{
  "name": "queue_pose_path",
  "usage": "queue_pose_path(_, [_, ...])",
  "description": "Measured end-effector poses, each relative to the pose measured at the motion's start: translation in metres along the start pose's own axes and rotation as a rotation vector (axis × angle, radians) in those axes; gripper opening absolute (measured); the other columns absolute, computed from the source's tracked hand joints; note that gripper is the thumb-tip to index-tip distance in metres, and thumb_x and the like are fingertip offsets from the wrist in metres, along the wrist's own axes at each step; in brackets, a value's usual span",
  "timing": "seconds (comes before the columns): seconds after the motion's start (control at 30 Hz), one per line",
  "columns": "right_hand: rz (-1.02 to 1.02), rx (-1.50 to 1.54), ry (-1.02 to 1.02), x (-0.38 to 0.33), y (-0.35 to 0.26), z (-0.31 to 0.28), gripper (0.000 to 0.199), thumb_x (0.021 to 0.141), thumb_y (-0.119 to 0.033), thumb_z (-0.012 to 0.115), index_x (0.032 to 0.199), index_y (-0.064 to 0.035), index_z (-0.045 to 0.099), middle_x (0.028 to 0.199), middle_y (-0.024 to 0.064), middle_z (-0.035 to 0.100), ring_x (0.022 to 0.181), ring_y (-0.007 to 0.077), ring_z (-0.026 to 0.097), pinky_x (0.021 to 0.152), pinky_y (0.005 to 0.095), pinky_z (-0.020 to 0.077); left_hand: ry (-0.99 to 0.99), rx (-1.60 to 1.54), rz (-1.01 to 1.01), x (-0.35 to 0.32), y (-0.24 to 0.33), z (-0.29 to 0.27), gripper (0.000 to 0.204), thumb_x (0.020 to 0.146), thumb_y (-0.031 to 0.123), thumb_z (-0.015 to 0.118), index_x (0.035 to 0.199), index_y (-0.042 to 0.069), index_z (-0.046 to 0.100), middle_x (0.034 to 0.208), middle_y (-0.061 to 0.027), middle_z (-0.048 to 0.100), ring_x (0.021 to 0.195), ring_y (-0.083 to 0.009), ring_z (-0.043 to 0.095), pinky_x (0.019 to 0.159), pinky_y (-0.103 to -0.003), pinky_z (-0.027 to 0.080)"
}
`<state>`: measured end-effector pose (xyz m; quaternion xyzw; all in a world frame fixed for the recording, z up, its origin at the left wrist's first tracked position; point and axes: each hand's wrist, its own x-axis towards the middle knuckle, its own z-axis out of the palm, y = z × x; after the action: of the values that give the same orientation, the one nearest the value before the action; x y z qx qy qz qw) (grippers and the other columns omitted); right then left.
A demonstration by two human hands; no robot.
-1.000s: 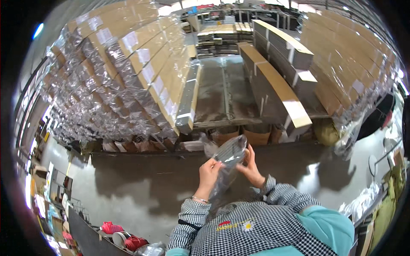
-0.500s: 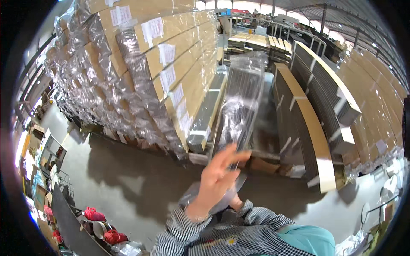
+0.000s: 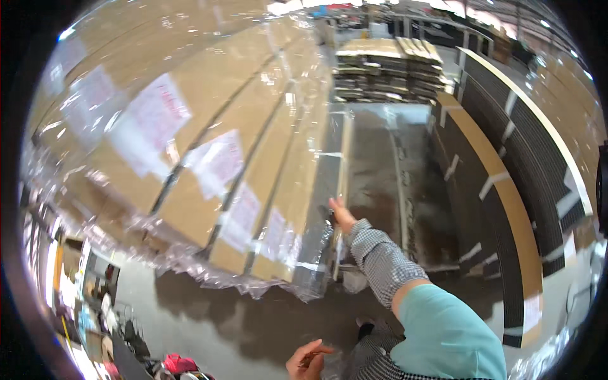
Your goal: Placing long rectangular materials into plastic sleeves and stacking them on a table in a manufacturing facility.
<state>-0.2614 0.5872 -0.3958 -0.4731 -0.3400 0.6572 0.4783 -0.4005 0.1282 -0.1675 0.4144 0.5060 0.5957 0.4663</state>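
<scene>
While the right hand reaches out, fingers extended and flat against a long plastic-wrapped bundle lying along the side of the stack, it grips nothing that I can see. The stack of long cardboard boxes is wrapped in clear film. The left hand hangs low, loosely curled, holding nothing visible. Dark ridged panels stand to the right.

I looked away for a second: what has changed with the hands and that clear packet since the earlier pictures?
The right hand has stretched forward to the plastic-wrapped packs on the stack and the long clear packet it held up is no longer in either hand. The left hand has dropped low, empty, near the body. The wrapped boxes stay stacked as before.
</scene>
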Motion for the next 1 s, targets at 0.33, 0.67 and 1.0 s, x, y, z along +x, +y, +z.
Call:
queue_pose_path(0.33, [-0.959,-0.834,0.198,-0.353,-0.066,-0.056,0.047,0.081,-0.013,0.075,0.125,-0.0047,0.062,0.146,0.0186,0.048,0.133,0.0374,0.048,0.107,0.0443,0.0432,-0.301,-0.01,-0.164,-0.038,0.01,0.031,0.029,0.097,0.012,0.062,0.124,0.001,0.062,0.104,-0.0045,0.069,0.07,-0.0049,0.046,0.066,-0.021,0.04])
queue_pose_path(0.67, [-0.347,-1.727,0.95,-0.694,-0.155,-0.275,0.096,0.073,-0.047,0.081,0.152,-0.0141,0.038,0.156,0.026,0.032,0.138,0.0461,0.039,0.107,0.0633,0.0348,-0.608,-0.315,-0.091,-0.17,0.016,0.102,0.03,0.094,-0.001,0.059,0.123,-0.001,0.063,0.101,-0.0139,0.071,0.052,-0.0016,0.039,0.047,-0.017,0.031])
queue_pose_path(1.0, [-0.328,-1.348,1.149,-0.754,-0.093,-0.269,0.079,0.062,-0.038,0.083,0.135,-0.0176,0.06,0.158,0.0162,0.034,0.117,0.0402,0.056,0.092,0.0561,0.0461,-0.804,-0.298,-0.124,-0.231,0.035,0.167,0.028,0.099,0.003,0.052,0.125,0.001,0.062,0.106,-0.0118,0.07,0.055,-0.0019,0.041,0.05,-0.017,0.035])
